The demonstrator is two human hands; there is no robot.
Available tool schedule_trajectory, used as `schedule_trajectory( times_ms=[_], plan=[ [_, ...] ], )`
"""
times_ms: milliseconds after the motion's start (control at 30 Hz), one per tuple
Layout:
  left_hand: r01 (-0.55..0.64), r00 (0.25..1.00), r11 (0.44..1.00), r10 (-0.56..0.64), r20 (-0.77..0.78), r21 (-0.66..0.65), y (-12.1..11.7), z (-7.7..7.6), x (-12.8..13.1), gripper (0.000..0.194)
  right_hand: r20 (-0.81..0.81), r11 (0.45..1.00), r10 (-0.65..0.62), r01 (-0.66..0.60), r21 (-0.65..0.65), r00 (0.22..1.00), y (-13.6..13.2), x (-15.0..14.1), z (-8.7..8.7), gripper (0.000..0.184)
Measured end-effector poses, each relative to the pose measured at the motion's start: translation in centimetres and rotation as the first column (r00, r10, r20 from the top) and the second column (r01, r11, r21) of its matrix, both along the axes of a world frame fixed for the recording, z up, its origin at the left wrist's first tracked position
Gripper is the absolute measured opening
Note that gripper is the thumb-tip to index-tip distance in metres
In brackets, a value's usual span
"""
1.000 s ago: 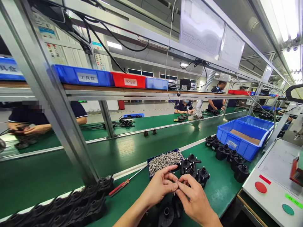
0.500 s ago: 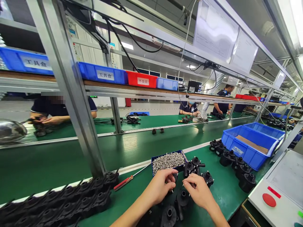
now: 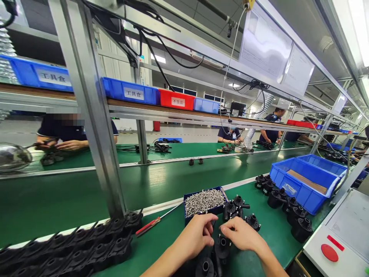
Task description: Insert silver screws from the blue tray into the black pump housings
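Note:
My left hand (image 3: 196, 235) and my right hand (image 3: 241, 235) are both curled, fingers together, over a black plastic pump housing (image 3: 221, 246) low in the middle of the green bench. Each hand touches that part; whether a screw sits in the fingers is hidden. Just beyond my left hand stands a small blue tray of silver screws (image 3: 204, 200). A cluster of black housings (image 3: 238, 206) lies behind my right hand. Another black housing (image 3: 204, 267) lies below my hands.
A long pile of black housings (image 3: 75, 250) fills the bench at left, with a red-handled screwdriver (image 3: 150, 226) beside it. More housings (image 3: 288, 206) and blue bins (image 3: 305, 184) sit right. A control box with a red button (image 3: 329, 252) is at far right. People work across the conveyor.
My hands have dropped from a raised pinch down onto the black housing and drawn slightly apart. The camera has tilted and shifted, sliding the scene rightward.

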State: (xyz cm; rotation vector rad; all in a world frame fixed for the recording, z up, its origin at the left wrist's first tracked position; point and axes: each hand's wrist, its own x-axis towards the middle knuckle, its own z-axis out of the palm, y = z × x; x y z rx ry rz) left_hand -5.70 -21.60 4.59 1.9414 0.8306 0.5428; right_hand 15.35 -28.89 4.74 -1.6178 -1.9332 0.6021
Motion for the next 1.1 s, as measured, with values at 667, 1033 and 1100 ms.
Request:
schedule_trajectory(
  times_ms=[667, 1033, 1100],
  plan=[
    [0.082, 0.988, 0.995, -0.075, -0.136, 0.050, -1.6, 1.8, 0.1, 0.105, 0.491, 0.977, -0.190, 0.116, 0.176, 0.850, 10.0, -0.5, 3.0, 0.017],
    [0.155, 0.988, 0.988, -0.154, -0.020, 0.027, -1.0, 0.5, -0.4, 0.101, 0.414, 0.968, -0.199, 0.113, 0.224, 0.888, 12.3, -1.8, 2.9, 0.017],
    [0.159, 0.987, 0.987, -0.159, 0.002, 0.031, -1.1, 0.3, -0.2, 0.102, 0.338, 0.949, -0.216, 0.115, 0.295, 0.916, 10.5, -1.4, 3.5, 0.018]
  ],
)
